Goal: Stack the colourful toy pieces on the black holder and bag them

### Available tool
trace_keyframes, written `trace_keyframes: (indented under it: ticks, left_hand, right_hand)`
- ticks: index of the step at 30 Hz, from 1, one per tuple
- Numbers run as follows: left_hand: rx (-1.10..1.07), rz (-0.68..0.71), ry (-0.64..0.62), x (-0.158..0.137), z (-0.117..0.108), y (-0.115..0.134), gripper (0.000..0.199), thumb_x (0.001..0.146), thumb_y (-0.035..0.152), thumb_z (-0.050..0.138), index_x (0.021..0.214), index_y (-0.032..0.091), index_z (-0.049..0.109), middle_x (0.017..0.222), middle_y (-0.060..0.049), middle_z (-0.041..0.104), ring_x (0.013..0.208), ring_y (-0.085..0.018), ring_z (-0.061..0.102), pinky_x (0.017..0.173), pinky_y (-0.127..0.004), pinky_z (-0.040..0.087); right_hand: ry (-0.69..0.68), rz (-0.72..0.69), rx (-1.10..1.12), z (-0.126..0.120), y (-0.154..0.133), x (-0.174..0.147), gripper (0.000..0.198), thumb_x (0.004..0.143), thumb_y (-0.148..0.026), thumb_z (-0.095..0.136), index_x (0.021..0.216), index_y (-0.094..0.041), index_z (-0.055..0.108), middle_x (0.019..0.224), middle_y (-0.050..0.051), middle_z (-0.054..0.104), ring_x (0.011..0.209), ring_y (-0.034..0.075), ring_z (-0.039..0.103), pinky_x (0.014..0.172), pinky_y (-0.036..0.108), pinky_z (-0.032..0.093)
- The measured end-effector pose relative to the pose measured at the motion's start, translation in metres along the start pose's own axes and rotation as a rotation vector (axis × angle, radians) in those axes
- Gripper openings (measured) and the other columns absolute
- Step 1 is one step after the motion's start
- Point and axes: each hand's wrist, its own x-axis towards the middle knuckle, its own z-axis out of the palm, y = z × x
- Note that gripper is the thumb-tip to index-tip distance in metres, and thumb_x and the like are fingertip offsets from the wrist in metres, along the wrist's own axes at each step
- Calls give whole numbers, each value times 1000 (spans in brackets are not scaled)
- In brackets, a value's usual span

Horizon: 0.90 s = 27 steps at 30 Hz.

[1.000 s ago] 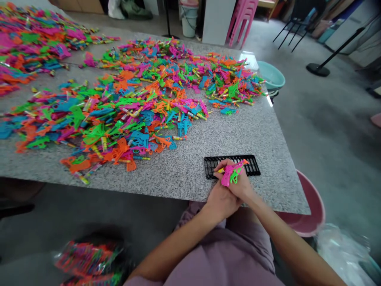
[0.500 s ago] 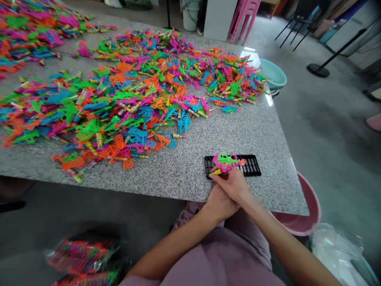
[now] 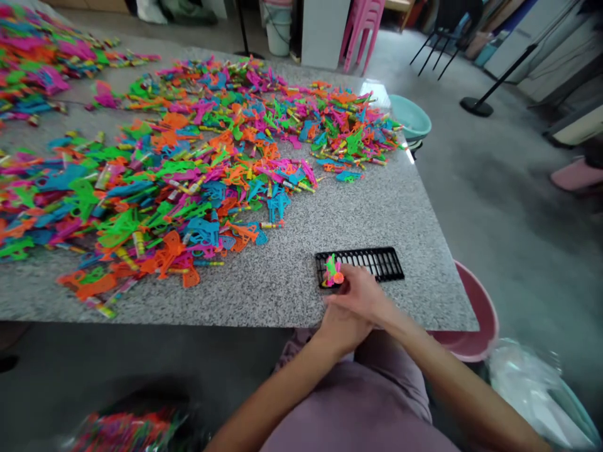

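Note:
A small pink and green plastic toy gun (image 3: 331,266) with an orange tip points toward me, over the left end of a black slotted tray (image 3: 390,263). My right hand (image 3: 362,294) has its fingers closed around the toy's near side, covering part of it. Beneath and against it lies my left hand (image 3: 346,325), its fingers mostly hidden under the right one, so what they grip cannot be made out. A large heap of similar toy guns (image 3: 174,201) in pink, green, orange and blue spreads over the table to the left.
The speckled granite table (image 3: 264,295) ends just in front of my body. A pink basin (image 3: 485,314) sits below its right corner, near clear plastic bags (image 3: 527,383). A teal basin (image 3: 411,119) stands beyond the right edge. Bagged toys (image 3: 127,433) lie at the lower left.
The toy gun has turned from lying sideways to pointing at me, and sits nearer the tray's left end. The right fingers have shifted around it. The whole view has swung slightly right.

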Motion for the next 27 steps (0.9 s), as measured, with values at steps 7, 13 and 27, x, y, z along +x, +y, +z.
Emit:
trace_keyframes:
  ticks: [7,13,27]
  left_hand:
    - [-135,-227,436,-46,-53,-27,47,95,24,54,140,25,44,121,-7,66,116,-20,61,102,-38,50]
    - [-171,-326,350,6,-56,-70,25,91,32,61,112,20,68,108,-7,69,99,-20,67,87,-33,56]
    - [-26,-376,474,14,-48,-59,21,94,30,54,93,18,72,86,-7,69,76,-18,67,70,-30,57]
  right_hand:
    - [200,-109,-267,-19,55,-19,53,96,-36,50,146,-21,42,152,11,42,144,29,31,116,53,27]
    - [150,-130,-440,-6,57,-21,56,100,-37,40,153,-20,31,157,8,33,146,26,26,118,51,23]
    - [156,-162,-243,-27,61,-4,51,95,-34,49,145,-22,46,146,10,50,136,27,43,111,52,35]
